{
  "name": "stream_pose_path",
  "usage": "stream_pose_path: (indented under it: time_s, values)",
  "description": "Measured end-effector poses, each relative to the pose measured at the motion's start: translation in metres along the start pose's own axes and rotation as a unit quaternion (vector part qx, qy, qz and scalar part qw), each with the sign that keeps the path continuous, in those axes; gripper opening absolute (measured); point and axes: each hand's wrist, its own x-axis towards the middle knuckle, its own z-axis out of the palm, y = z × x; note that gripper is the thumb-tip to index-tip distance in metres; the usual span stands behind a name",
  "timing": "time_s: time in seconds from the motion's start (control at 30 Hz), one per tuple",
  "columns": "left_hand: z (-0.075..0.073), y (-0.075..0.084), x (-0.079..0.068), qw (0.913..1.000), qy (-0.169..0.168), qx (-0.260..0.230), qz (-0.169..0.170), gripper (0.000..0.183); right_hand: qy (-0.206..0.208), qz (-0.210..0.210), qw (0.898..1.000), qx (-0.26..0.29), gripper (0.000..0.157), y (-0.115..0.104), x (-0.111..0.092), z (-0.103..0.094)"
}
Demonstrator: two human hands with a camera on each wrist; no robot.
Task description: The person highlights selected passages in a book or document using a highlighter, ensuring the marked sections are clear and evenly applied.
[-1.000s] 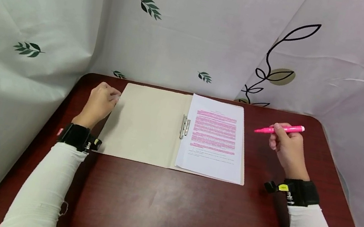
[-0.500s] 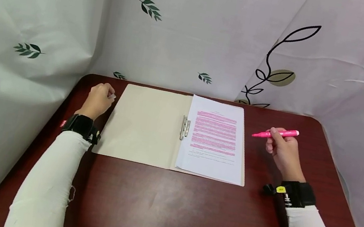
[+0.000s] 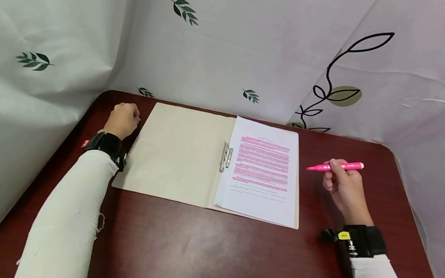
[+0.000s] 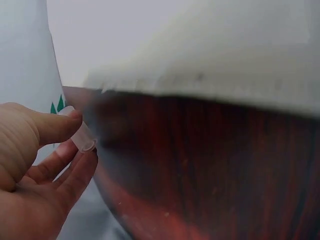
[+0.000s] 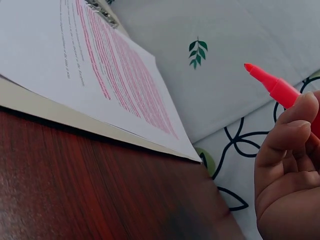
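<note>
My right hand (image 3: pixel 345 188) grips a pink highlighter (image 3: pixel 351 166) to the right of the folder, its uncapped tip pointing left; the right wrist view shows the highlighter (image 5: pixel 272 85) held off the table. My left hand (image 3: pixel 122 120), by the folder's left edge, pinches a small translucent cap (image 4: pixel 84 136) between thumb and fingers. Between the hands a cream folder (image 3: pixel 175 150) lies spread flat. On its right half rests a printed sheet (image 3: pixel 256 202), most of its lines marked pink and a few lower lines unmarked.
A metal clip (image 3: pixel 225 157) sits at the folder's spine, beside the sheet's left edge. The dark red wooden table (image 3: pixel 206 255) has rounded far corners. Pale curtains (image 3: pixel 220 49) with leaf prints hang behind it and at both sides.
My left hand has drawn slightly left, away from the folder's edge, still pinching the cap. The right hand has come down a little toward me with the highlighter. Folder and sheet stay put.
</note>
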Motion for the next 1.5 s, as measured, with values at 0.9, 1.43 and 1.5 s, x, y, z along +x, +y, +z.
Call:
stream_pose_path:
  time_s: [0.9,1.43,1.5]
  values:
    - [0.002,-0.005,-0.005,0.9994,-0.004,0.013,-0.032,0.040,-0.068,-0.038,0.997,-0.009,0.026,0.005,0.000,-0.004]
    - [-0.020,0.000,-0.015,0.9996,0.003,0.009,-0.025,0.047,-0.071,-0.032,0.997,0.002,0.011,0.007,0.003,0.011]
    - [-0.025,0.004,-0.018,0.9998,0.009,0.009,-0.016,0.048,-0.074,-0.036,0.997,0.013,0.011,0.007,0.002,0.014]
